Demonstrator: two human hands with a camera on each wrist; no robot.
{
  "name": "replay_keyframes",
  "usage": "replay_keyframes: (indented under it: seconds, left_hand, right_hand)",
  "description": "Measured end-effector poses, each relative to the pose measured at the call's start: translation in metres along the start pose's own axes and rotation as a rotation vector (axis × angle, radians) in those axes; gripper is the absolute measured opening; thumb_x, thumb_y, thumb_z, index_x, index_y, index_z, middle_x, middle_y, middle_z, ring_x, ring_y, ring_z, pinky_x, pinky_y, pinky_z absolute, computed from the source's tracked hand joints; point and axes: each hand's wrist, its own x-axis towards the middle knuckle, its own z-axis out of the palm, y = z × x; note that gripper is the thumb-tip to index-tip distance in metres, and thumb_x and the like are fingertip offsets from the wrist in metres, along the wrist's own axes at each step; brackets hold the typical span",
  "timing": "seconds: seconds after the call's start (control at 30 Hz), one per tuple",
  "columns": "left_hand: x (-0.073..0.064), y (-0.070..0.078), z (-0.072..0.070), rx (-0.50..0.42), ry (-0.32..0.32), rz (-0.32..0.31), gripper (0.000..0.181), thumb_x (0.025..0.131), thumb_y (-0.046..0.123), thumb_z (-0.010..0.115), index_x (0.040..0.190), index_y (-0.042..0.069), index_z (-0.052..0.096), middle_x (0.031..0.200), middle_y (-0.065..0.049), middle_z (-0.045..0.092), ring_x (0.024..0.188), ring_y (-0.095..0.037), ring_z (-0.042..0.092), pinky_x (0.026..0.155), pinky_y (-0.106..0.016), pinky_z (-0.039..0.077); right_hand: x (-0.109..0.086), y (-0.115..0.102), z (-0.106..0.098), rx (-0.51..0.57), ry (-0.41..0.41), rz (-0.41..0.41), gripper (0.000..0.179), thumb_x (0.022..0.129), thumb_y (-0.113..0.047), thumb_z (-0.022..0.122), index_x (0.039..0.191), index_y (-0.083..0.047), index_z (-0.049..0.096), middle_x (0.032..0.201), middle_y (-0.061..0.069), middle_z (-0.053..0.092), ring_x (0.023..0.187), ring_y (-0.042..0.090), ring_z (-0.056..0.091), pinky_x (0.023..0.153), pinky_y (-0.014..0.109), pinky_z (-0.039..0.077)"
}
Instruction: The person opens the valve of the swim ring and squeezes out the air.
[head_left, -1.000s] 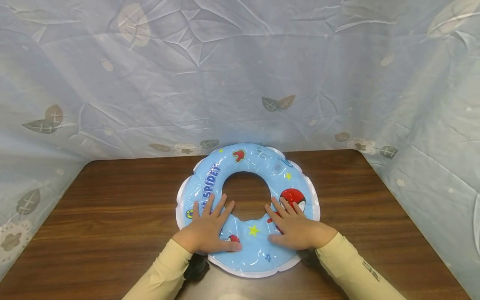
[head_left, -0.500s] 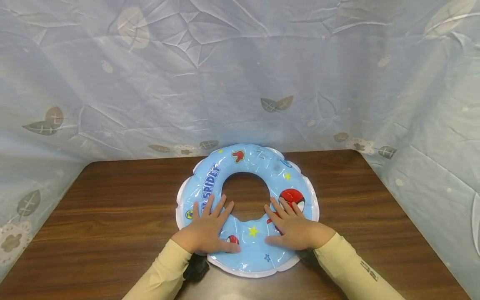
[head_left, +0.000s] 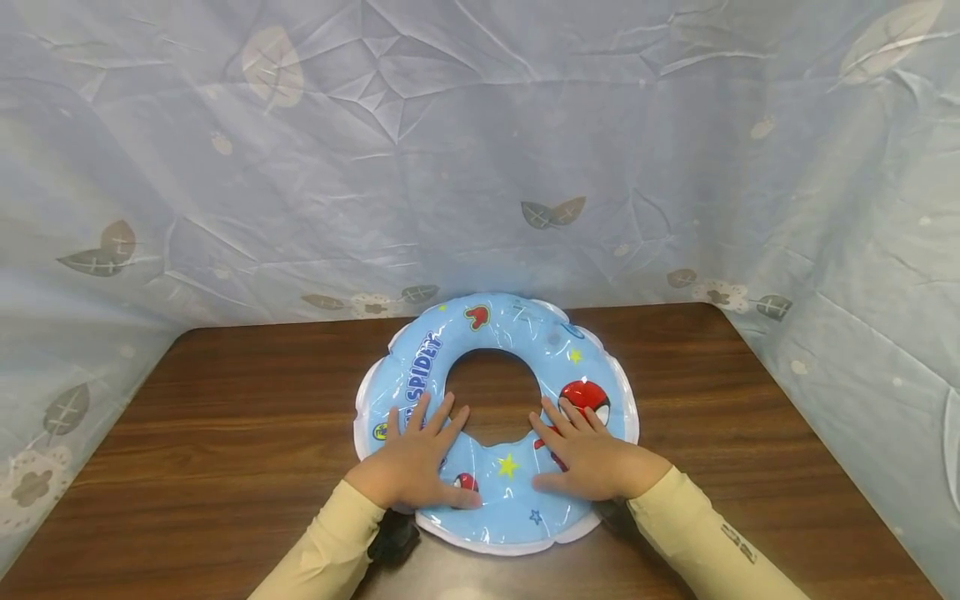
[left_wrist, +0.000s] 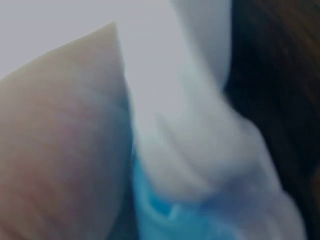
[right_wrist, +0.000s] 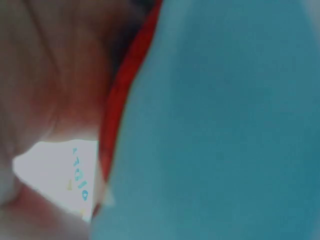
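Observation:
An inflated light-blue swim ring [head_left: 491, 321] with a white scalloped edge lies on the table; red cartoon figures, yellow stars and the word "SPIDEY" are printed on it. My left hand [head_left: 416, 462] rests on its near left part, fingers spread and straight. On the near right part lies my right hand [head_left: 596, 454], its fingers likewise spread, beside a red printed face. In the left wrist view the palm [left_wrist: 60, 145] is against the blurred white edge of the ring. The right wrist view is filled mostly by the ring's blue surface [right_wrist: 225, 125], close to the palm.
The dark wooden table [head_left: 225, 417] extends to both sides of the ring. A pale blue curtain [head_left: 465, 167] printed with leaves hangs behind the table and along both sides. Something black [head_left: 393, 537] sits under the left wrist.
Both hands stay on the swim ring in nearly the same place. The head view has tilted very slightly, so the scene sits a little lower.

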Motion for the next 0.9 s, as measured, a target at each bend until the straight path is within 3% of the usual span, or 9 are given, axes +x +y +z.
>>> replay_keyframes:
  seconds: [0.27,0.47,0.53,0.67,0.9]
  left_hand:
    - [0.0,-0.001,-0.004,-0.013,0.03,0.016,0.11,0.078,0.085,0.064,0.163,0.022,0.034,0.173,-0.013,0.014,0.157,-0.048,0.007,0.116,-0.079,0.005]
    - [0.001,-0.001,-0.006,0.028,0.144,0.115,0.103,0.08,0.081,0.066,0.16,0.02,0.042,0.172,-0.014,0.017,0.158,-0.044,0.007,0.118,-0.074,0.001]
    - [0.0,0.002,-0.007,0.049,0.154,0.145,0.101,0.081,0.08,0.066,0.16,0.021,0.042,0.172,-0.013,0.019,0.158,-0.043,0.006,0.118,-0.074,-0.001]
    - [-0.001,0.008,-0.004,0.05,0.097,0.161,0.1,0.082,0.081,0.063,0.161,0.024,0.039,0.172,-0.011,0.019,0.159,-0.042,0.005,0.117,-0.076,-0.002]
    - [-0.002,0.015,0.001,0.033,-0.016,0.089,0.111,0.076,0.085,0.065,0.164,0.025,0.031,0.173,-0.014,0.015,0.158,-0.043,0.006,0.115,-0.08,0.007]
  right_hand:
    - [0.002,0.003,0.0,0.008,0.032,0.01,0.088,0.092,-0.065,0.062,0.162,-0.018,0.035,0.173,0.011,0.019,0.159,0.04,0.009,0.125,0.063,0.007]
    - [-0.002,0.0,-0.004,-0.019,0.073,-0.016,0.091,0.092,-0.065,0.063,0.163,-0.017,0.034,0.173,0.009,0.017,0.159,0.039,0.009,0.125,0.063,0.006]
    - [-0.003,-0.004,-0.006,-0.031,0.093,-0.049,0.09,0.093,-0.065,0.062,0.163,-0.015,0.033,0.173,0.01,0.016,0.159,0.04,0.008,0.125,0.063,0.007]
    - [-0.006,-0.011,-0.006,-0.052,0.099,-0.125,0.086,0.097,-0.061,0.059,0.163,-0.013,0.032,0.173,0.012,0.017,0.159,0.04,0.008,0.124,0.065,0.008]
    - [-0.007,-0.016,-0.002,-0.04,0.028,-0.19,0.081,0.098,-0.062,0.057,0.161,-0.014,0.038,0.17,0.014,0.027,0.158,0.042,0.014,0.122,0.067,0.01]
